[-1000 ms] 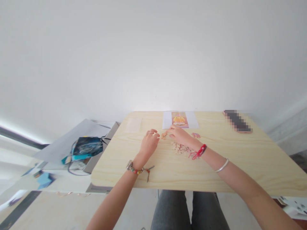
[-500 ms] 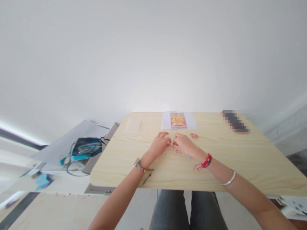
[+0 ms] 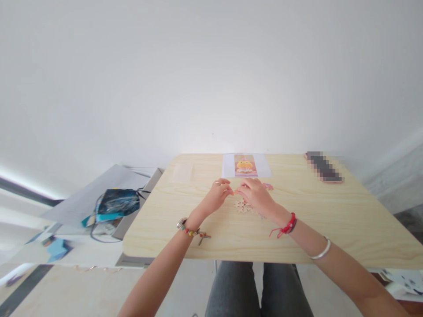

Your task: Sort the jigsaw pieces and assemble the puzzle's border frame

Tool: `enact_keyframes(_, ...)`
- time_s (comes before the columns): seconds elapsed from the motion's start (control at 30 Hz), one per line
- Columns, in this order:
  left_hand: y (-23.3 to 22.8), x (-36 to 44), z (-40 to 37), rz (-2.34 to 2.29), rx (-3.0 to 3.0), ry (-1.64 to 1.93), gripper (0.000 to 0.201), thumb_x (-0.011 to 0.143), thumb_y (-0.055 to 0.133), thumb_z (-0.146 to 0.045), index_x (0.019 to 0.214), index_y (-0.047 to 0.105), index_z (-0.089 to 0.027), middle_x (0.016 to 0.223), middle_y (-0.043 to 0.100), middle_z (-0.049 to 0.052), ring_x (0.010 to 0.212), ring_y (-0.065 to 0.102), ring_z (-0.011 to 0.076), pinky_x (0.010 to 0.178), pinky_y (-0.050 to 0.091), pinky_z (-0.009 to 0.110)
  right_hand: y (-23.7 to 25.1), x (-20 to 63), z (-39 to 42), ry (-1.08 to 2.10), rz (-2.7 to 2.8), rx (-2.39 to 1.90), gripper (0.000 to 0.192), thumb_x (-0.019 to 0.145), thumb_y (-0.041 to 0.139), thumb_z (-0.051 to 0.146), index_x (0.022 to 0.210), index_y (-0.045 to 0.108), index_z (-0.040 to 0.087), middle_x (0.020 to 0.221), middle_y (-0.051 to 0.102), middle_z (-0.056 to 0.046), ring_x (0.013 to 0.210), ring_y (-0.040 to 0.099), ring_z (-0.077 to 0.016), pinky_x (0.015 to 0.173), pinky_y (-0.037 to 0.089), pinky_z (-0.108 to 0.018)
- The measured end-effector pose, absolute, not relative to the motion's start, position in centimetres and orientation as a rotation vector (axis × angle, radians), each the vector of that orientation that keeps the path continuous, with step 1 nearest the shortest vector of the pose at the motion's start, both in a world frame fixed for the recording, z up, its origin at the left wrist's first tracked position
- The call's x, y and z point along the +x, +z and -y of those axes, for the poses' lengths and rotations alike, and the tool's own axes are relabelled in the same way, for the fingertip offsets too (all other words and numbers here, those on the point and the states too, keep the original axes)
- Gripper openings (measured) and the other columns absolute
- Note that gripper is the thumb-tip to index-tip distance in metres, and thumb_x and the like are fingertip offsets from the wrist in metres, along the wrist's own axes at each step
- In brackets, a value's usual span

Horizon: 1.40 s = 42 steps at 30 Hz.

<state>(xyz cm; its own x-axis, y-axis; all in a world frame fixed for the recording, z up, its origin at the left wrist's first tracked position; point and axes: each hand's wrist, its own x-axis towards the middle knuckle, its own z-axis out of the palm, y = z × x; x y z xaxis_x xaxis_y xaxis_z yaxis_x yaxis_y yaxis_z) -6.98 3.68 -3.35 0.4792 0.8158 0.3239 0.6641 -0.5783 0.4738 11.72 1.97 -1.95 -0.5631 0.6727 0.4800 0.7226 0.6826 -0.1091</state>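
Small jigsaw puzzle pieces (image 3: pixel 243 206) lie in a loose pile, pale backs up, just below my hands. My left hand (image 3: pixel 216 197) is closed in a pinch, its fingertips at a tiny orange puzzle piece (image 3: pixel 235 192). From the other side my right hand (image 3: pixel 257 197) pinches at the same orange spot, fingers bent; its fingertips are partly hidden. Behind the right hand lies a small pink cluster of puzzle pieces (image 3: pixel 269 186), partly covered. A white sheet (image 3: pixel 228 166) with a printed picture of a yellow figure (image 3: pixel 245 165) lies flat beyond both hands.
A phone with a pixelated screen (image 3: pixel 325 168) rests at the back right of the wooden table (image 3: pixel 165 220). A clear flat sheet (image 3: pixel 183 172) lies at the back left. Left of the table, a dark bag (image 3: pixel 119 201) sits among papers. A wall (image 3: pixel 211 79) stands behind.
Both hands have lifted slightly away from the pile, uncovering more of the pale pieces. An orange piece now shows between the fingertips. My right hand covers more of the pink cluster.
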Motion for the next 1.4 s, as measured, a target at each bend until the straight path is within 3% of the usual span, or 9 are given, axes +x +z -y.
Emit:
enact_keyframes(0.2, -2.9, -7.1, -2.1, -1.338, 2.481, 0.939, 0.007, 0.080, 0.059, -0.017, 0.085, 0.063, -0.020, 0.106, 0.055, 0.007, 0.104, 0.053, 0.0201, 0.091, 0.046, 0.040, -2.4, 11.9, -2.4, 0.048, 2.279, -1.072, 0.016, 0.084, 0.051, 0.015, 0.075, 0.065, 0.017, 0.079, 0.056, -0.005, 0.075, 0.050, -0.0174, 0.070, 0.039, -0.030)
enact_keyframes(0.37, -2.8, -7.3, -1.3, -1.495, 2.613, 1.036, 0.006, 0.081, 0.057, -0.016, 0.080, 0.062, -0.020, 0.108, 0.054, 0.007, 0.104, 0.051, 0.0218, 0.088, 0.047, 0.041, -2.6, 11.2, -3.0, 0.135, 2.266, -1.029, 0.013, 0.083, 0.054, 0.016, 0.077, 0.066, 0.017, 0.079, 0.055, -0.004, 0.075, 0.052, -0.0163, 0.069, 0.040, -0.029)
enact_keyframes(0.67, -4.4, -9.0, -2.7, -1.715, 2.661, 0.865, 0.009, 0.078, 0.059, -0.013, 0.075, 0.065, -0.019, 0.107, 0.054, 0.009, 0.100, 0.052, 0.0239, 0.083, 0.050, 0.040, -3.3, 8.2, -5.0, 0.126, 2.452, -1.158, 0.011, 0.081, 0.056, 0.015, 0.082, 0.067, 0.015, 0.080, 0.056, -0.004, 0.072, 0.050, -0.0138, 0.068, 0.037, -0.027)
enact_keyframes(0.83, -5.3, -8.9, -3.5, -1.791, 2.613, 0.756, 0.009, 0.077, 0.059, -0.012, 0.073, 0.065, -0.018, 0.106, 0.055, 0.010, 0.099, 0.052, 0.0252, 0.083, 0.050, 0.041, -3.8, 7.6, -6.1, 0.055, 2.550, -1.250, 0.018, 0.082, 0.051, 0.012, 0.074, 0.066, 0.014, 0.078, 0.057, -0.006, 0.070, 0.049, -0.0146, 0.064, 0.035, -0.027)
enact_keyframes(1.1, -5.1, -9.0, -3.4, -1.875, 2.595, 0.739, 0.006, 0.076, 0.059, -0.013, 0.077, 0.063, -0.018, 0.108, 0.054, 0.010, 0.100, 0.051, 0.0252, 0.081, 0.050, 0.040, -3.9, 7.6, -6.3, 0.039, 2.572, -1.283, 0.020, 0.085, 0.049, 0.015, 0.075, 0.066, 0.012, 0.078, 0.058, -0.008, 0.068, 0.049, -0.0147, 0.064, 0.036, -0.027)
enact_keyframes(1.4, -4.4, -7.6, -0.1, -1.543, 2.573, 0.736, 0.014, 0.074, 0.064, -0.014, 0.087, 0.064, -0.019, 0.114, 0.051, 0.010, 0.107, 0.049, 0.0252, 0.091, 0.046, 0.043, -1.9, 12.1, -3.5, 0.324, 2.527, -1.242, 0.009, 0.078, 0.059, 0.014, 0.079, 0.068, 0.016, 0.084, 0.056, -0.005, 0.074, 0.052, -0.0140, 0.068, 0.037, -0.026)
